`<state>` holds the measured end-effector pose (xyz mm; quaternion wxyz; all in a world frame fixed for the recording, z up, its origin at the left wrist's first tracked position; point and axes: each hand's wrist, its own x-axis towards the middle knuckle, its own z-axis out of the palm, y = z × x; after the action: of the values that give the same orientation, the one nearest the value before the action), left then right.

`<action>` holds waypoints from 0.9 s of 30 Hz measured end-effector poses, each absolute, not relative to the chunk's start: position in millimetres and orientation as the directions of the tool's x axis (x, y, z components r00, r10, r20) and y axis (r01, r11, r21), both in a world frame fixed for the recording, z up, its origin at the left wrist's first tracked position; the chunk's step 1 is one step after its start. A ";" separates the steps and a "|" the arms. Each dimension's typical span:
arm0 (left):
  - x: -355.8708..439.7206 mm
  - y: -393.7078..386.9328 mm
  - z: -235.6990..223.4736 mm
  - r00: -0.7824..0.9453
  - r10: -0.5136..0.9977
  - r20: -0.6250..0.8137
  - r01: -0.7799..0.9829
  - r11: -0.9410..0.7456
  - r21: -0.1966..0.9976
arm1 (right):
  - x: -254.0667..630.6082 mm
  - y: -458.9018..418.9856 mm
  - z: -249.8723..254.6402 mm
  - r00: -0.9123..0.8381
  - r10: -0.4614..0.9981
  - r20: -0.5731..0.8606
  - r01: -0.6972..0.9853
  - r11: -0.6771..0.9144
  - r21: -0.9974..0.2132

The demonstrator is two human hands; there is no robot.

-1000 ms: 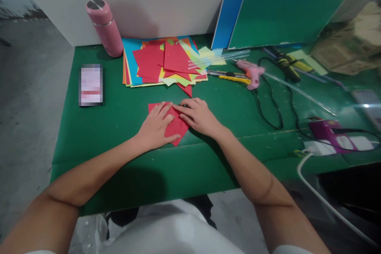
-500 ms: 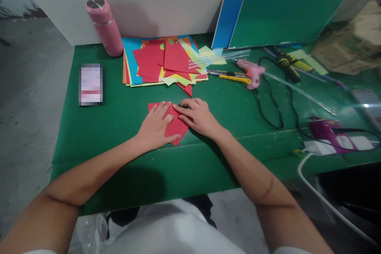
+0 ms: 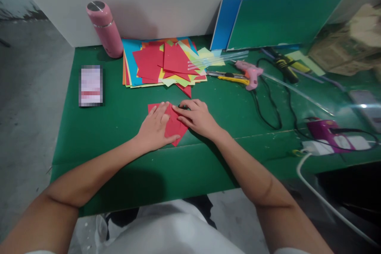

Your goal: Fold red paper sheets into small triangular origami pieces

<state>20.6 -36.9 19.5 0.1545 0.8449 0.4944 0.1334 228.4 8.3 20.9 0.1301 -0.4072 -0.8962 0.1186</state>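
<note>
Pressing flat on a red folded paper (image 3: 173, 126), the left hand (image 3: 155, 127) is laid palm down with its fingers spread only slightly and stretched toward the far edge of the table; nothing is gripped by it. The right hand (image 3: 199, 118) is set just beside it, palm down as well, its fingers held close together and pointed leftward so that the fingertips (image 3: 181, 112) rest on the paper's upper right part, close to the left hand's fingers.

The paper is found on the green table (image 3: 104, 135), in the middle of its near half, just in front of the stack of coloured sheets (image 3: 162, 61). Much of it is covered by the two hands. A square corner is shown at its far left, and a point is directed toward the near edge, between the two wrists. Its long axis seems to run from far left to near right, though this cannot be told with certainty.

Beyond the stack, a pink bottle (image 3: 104, 28) is stood upright against the wall. To the right, a yellow utility knife (image 3: 229, 76) and a pink glue gun (image 3: 249, 74) are laid near each other, well apart from the hands.
</note>
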 end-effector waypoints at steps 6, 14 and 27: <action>20.1 -37.7 16.6 0.480 0.874 0.079 0.789 -0.470 0.395 | 229.0 7.8 18.9 -0.629 0.764 0.144 0.707 0.639 -0.303; 20.4 -37.1 17.1 0.483 0.873 0.070 0.791 -0.469 0.394 | 229.6 8.0 18.8 -0.643 0.748 0.163 0.695 0.659 -0.287; 19.6 -36.3 24.7 0.529 0.846 0.059 0.789 -0.516 0.333 | 225.6 10.7 28.0 -0.634 0.766 0.106 0.716 0.634 -0.292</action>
<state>19.6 -36.3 24.7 0.1342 0.8640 0.4732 0.1073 225.6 10.7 28.0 0.1107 -0.4130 -0.8970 0.1121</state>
